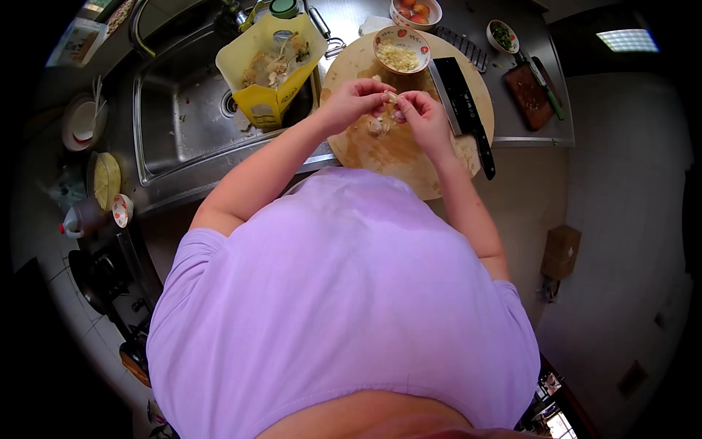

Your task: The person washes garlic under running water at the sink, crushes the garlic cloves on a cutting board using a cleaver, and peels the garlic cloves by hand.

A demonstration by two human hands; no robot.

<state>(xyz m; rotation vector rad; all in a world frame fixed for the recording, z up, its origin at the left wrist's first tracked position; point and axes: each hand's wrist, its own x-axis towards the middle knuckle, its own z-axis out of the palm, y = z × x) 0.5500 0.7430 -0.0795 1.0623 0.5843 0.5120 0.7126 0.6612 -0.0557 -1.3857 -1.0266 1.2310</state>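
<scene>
Over the round wooden cutting board (351, 161), my left hand (355, 104) and my right hand (425, 123) meet with fingertips pinched together. Between them is a small pale garlic clove (393, 96), partly covered by the fingers. Below the hands, a few garlic pieces (376, 126) with bits of skin lie on the board. Just beyond, a patterned bowl (402, 67) holds chopped garlic (395, 55). To the right of my right hand rests a cleaver (455, 91), its black handle pointing toward me over the board's edge.
A yellow container (262, 110) with peelings stands at the sink's (179, 102) right side. Farther back are a bowl of reddish round items (415, 11) and a bowl of chopped greens (502, 35). At right, a knife (548, 89) lies on a small brown board (528, 102).
</scene>
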